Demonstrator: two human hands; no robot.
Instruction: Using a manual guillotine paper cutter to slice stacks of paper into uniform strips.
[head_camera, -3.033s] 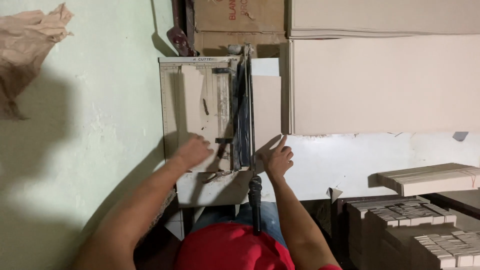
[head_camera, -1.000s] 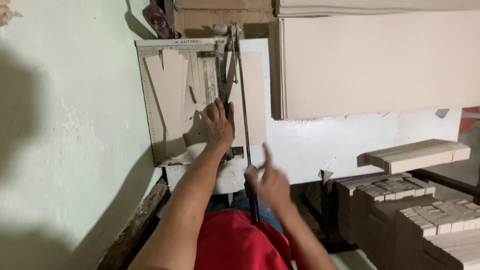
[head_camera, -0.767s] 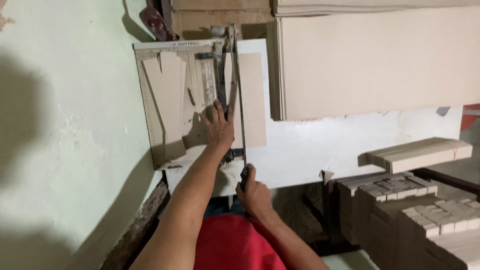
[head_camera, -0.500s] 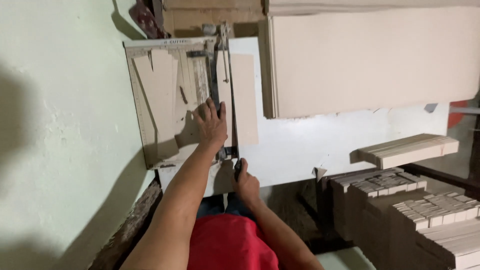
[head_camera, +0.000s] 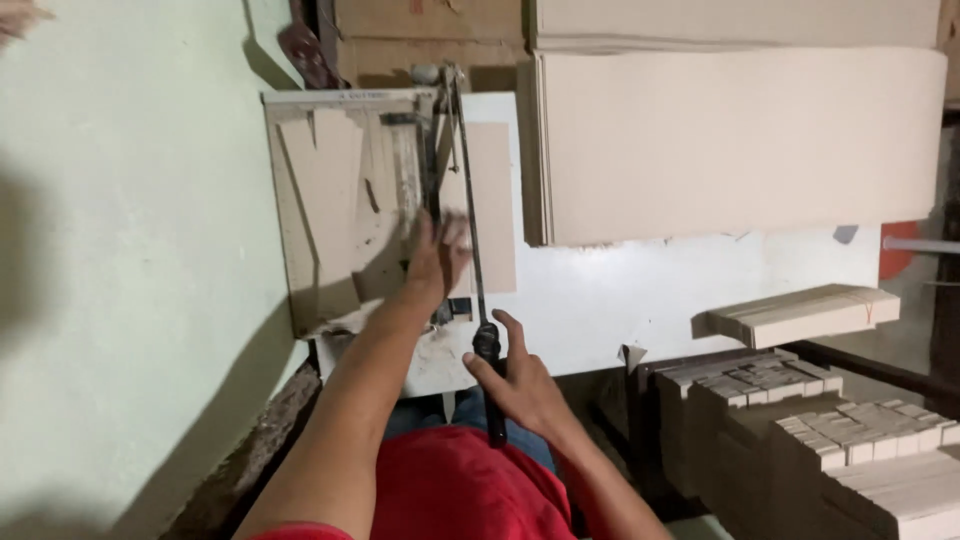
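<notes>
left hand (head_camera: 438, 262): flat on the card (head_camera: 345, 195), pressing it down
right hand (head_camera: 522, 385): now wrapped round cutter handle (head_camera: 489, 375), blade lowered

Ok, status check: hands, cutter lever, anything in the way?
Left hand flat on the card sheet at the blade. Right hand loosely around the black lever handle. Blade line unobstructed.

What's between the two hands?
Head view: the cutter's blade arm runs between left hand and right hand, which grips its black handle.
</notes>
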